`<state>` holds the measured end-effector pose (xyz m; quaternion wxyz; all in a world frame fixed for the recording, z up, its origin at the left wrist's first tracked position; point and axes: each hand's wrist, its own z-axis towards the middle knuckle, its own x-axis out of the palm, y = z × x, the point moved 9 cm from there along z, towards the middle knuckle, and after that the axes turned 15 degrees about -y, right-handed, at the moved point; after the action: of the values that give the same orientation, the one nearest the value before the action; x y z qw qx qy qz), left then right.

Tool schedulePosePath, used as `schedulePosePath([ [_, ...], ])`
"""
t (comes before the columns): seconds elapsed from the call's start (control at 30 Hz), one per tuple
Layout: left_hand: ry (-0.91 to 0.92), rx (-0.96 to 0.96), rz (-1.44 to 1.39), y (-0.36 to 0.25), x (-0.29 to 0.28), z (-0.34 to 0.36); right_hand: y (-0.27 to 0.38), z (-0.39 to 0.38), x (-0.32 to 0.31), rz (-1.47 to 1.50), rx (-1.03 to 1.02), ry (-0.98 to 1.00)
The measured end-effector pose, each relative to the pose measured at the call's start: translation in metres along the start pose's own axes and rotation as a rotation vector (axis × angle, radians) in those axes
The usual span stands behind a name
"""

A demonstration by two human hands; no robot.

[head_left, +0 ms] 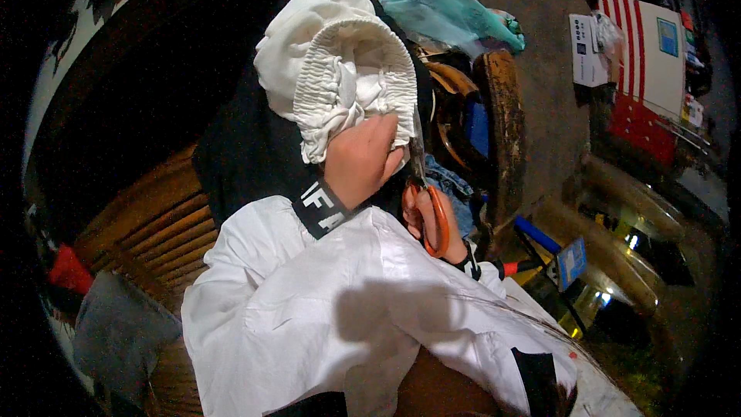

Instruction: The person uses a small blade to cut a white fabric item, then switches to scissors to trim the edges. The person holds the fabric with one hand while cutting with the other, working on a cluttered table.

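A white cloth garment (305, 27) with a gathered elastic band (315, 81) lies bunched over dark cloth in front of me, the band's opening facing up. At the near edge of that opening, my left hand (361, 158) is closed on the fabric, its fingertips partly hidden in the folds. Close by on the right, my right hand (451, 235) grips scissors (443, 225) by their orange handles. The blades point away from me along the garment's right edge. Whether they touch the cloth, I cannot tell.
A slatted wooden seat (154, 220) is on the left, with a grey cloth (116, 332) near it. Right of the garment are a worn wooden edge (502, 108) and a greenish plastic bag (451, 11). Boxes (644, 46) and a blue-handled tool (538, 235) lie farther right.
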<state>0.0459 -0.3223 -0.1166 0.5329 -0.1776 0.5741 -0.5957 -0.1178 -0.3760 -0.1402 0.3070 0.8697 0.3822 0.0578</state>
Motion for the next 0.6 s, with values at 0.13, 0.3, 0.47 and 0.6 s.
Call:
schedulePosePath([
  [0.13,-0.027,0.114,0.013,-0.007,0.002,0.009,-0.005,0.000,-0.004,0.015,0.018,0.023],
  [0.3,0.104,0.110,0.004,-0.002,0.021,-0.005,-0.002,0.002,-0.007,-0.228,-0.168,0.076],
  [0.47,0.210,0.147,-0.107,-0.017,0.020,-0.013,0.001,0.015,-0.008,-0.305,-0.170,0.166],
  [0.6,0.228,0.126,-0.115,-0.017,0.017,-0.014,0.006,0.014,-0.001,-0.200,-0.165,0.173],
])
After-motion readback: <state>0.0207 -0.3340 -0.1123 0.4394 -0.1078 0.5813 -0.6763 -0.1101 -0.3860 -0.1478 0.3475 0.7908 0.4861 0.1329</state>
